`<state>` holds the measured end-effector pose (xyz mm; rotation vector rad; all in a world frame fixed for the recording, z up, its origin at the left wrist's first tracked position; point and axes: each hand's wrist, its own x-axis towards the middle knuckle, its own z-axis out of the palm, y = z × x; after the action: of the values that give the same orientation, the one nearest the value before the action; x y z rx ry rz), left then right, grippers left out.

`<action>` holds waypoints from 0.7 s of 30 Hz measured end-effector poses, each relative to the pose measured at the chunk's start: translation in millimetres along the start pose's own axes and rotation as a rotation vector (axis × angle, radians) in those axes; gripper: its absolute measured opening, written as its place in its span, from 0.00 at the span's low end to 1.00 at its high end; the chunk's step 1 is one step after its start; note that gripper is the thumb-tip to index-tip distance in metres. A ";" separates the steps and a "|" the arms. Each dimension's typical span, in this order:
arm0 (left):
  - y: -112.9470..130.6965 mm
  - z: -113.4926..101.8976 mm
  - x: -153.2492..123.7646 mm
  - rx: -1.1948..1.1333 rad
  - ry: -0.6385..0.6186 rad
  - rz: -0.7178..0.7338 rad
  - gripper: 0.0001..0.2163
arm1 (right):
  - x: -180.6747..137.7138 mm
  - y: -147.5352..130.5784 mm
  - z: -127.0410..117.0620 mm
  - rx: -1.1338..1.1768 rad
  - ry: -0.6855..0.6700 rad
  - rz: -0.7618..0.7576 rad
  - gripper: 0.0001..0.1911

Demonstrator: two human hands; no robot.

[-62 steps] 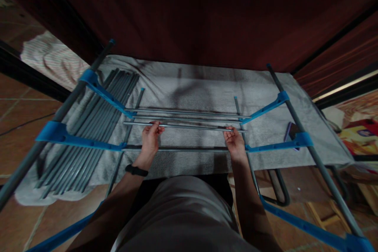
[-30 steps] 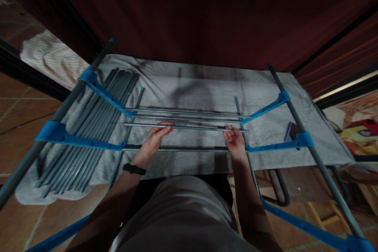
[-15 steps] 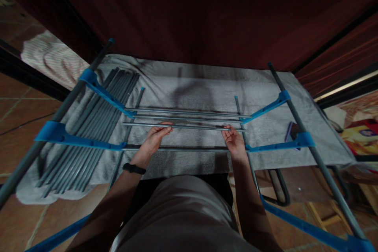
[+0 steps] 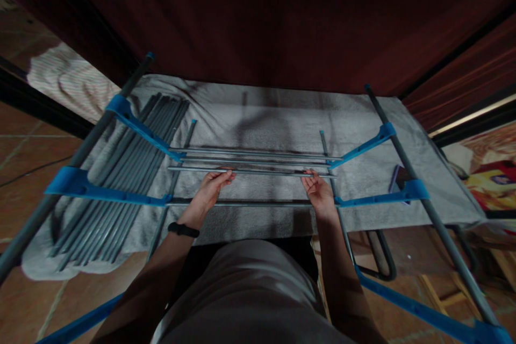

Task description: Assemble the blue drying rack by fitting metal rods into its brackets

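Between my two hands a thin grey metal rod (image 4: 266,173) lies crosswise, roughly level. My left hand (image 4: 212,185) pinches it left of its middle, and my right hand (image 4: 317,188) grips it close to the right end. Just beyond it, two similar crossbars (image 4: 258,154) span the rack between its blue plastic brackets. Nearer to me, another crossbar (image 4: 264,203) joins the left blue bracket (image 4: 108,192) and the right blue bracket (image 4: 382,199). Thick grey upright poles (image 4: 435,220) carry these brackets on both sides.
Several loose grey tubes (image 4: 116,188) lie side by side on the left of a light cloth (image 4: 262,113) covering the table. A dark, purple-edged item (image 4: 397,180) rests at the right. Behind hangs a dark red curtain (image 4: 258,27). Tiled floor (image 4: 32,156) shows at the left.
Both hands and the rod have shifted very slightly to the left. The rod stays held in both hands; the rack looks the same.
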<state>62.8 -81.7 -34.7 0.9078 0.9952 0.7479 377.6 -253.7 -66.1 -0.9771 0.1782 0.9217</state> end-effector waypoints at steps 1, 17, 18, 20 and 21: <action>-0.4 -0.1 0.0 -0.001 0.002 0.001 0.19 | 0.2 0.2 -0.1 0.000 0.000 -0.001 0.08; 0.2 -0.6 -3.0 0.032 -0.034 0.025 0.19 | -2.2 -3.1 0.8 0.025 -0.029 0.003 0.08; -0.2 -0.9 -2.6 0.026 -0.033 0.023 0.19 | -2.4 -3.1 1.1 0.019 -0.030 0.008 0.09; -0.8 -1.1 -1.9 0.013 -0.024 0.019 0.18 | -1.9 -2.6 1.4 0.002 -0.023 0.022 0.09; -0.9 -1.0 -1.7 0.007 -0.017 0.017 0.18 | -1.4 -2.3 1.5 -0.006 -0.016 0.029 0.09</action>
<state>61.4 -83.3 -35.2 0.9284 0.9766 0.7496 378.0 -253.9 -63.1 -0.9748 0.1762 0.9566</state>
